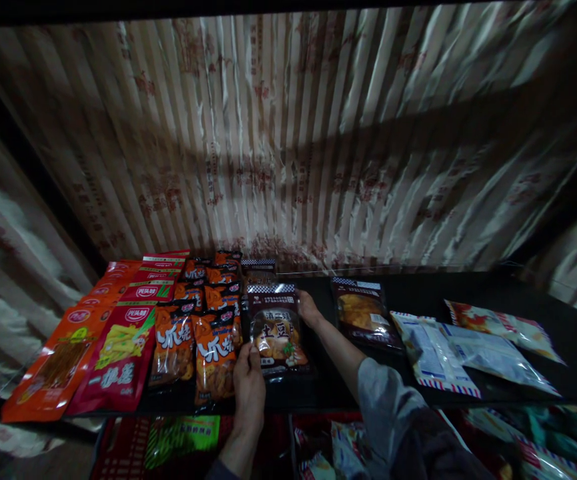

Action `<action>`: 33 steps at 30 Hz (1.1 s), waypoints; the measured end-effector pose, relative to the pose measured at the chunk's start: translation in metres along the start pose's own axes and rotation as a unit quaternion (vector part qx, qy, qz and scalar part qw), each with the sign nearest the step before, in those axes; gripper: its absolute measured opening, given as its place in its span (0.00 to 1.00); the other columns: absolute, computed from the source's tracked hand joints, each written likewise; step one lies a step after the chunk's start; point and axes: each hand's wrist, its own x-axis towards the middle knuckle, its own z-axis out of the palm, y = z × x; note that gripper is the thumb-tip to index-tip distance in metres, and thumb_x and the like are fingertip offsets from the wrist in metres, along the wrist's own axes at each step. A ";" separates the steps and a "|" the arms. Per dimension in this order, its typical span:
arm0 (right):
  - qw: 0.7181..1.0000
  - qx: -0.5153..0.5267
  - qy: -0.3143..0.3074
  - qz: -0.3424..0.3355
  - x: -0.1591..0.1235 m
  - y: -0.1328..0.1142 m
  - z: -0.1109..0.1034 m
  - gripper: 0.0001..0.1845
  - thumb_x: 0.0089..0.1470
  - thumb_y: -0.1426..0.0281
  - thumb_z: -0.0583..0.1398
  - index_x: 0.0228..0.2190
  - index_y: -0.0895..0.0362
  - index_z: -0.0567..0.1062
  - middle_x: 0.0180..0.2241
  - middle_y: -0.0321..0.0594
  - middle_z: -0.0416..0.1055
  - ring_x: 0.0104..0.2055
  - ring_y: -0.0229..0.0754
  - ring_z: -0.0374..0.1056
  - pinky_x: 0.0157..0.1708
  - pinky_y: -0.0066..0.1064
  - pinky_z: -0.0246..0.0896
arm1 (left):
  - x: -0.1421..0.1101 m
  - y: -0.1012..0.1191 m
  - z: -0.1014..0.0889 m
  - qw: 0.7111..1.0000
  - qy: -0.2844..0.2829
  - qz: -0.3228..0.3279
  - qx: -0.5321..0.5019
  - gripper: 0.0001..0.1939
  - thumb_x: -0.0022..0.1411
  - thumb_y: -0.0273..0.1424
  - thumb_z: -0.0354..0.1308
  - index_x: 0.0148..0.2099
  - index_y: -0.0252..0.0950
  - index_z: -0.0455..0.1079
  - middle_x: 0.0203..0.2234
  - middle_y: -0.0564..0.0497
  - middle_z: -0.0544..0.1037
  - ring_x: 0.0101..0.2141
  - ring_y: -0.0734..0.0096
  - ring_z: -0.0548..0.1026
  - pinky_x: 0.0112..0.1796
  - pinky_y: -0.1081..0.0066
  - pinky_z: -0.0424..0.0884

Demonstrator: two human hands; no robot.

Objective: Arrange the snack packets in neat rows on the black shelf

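Observation:
A dark brown bag of potato chips [274, 330] with a checkered top edge is held upright, its front facing me, in the middle of the black shelf. My left hand [249, 381] grips its lower left edge, thumb on the front. At its upper right edge is my right hand [308, 309], closed on the side with the fingertips partly hidden behind the bag. Another checkered-top bag [258, 268] shows just behind it. Orange snack bags [217, 357] stand close by on the left. To the right lies a similar brown bag [363, 312], its back side up.
Red snack packets [121, 357] and orange packets [58, 363] fill the shelf's left end in rows. White-and-blue bags [436, 353] and a red-and-white bag [506, 328] lie loosely at right. Below the front edge are a red crate [118, 450] and more bags. A pleated printed sheet [268, 147] hangs behind.

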 end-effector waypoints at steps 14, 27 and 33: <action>0.992 0.097 -0.009 0.078 -0.071 -0.002 -0.011 0.22 0.42 0.52 0.64 0.34 0.55 0.76 0.29 0.38 0.77 0.32 0.42 0.73 0.32 0.31 0.68 | 0.026 0.010 0.025 0.998 -0.031 0.049 0.020 0.12 0.58 0.35 0.51 0.40 0.36 0.72 0.35 0.46 0.78 0.37 0.63 0.74 0.44 0.65 0.67; 0.999 0.010 0.049 0.003 -0.043 0.010 0.007 0.25 0.43 0.60 0.60 0.45 0.56 0.72 0.36 0.37 0.77 0.38 0.43 0.73 0.38 0.33 0.68 | 0.026 0.021 0.033 0.977 -0.002 0.114 0.180 0.24 0.58 0.25 0.49 0.58 0.29 0.60 0.59 0.39 0.63 0.60 0.65 0.58 0.60 0.67 0.51; 0.999 0.013 0.024 -0.026 -0.036 0.018 0.013 0.23 0.44 0.62 0.59 0.44 0.55 0.72 0.38 0.38 0.77 0.38 0.43 0.73 0.37 0.34 0.69 | 0.018 0.020 0.034 0.975 -0.001 0.092 0.205 0.23 0.60 0.25 0.48 0.57 0.26 0.61 0.59 0.36 0.61 0.61 0.62 0.57 0.60 0.66 0.52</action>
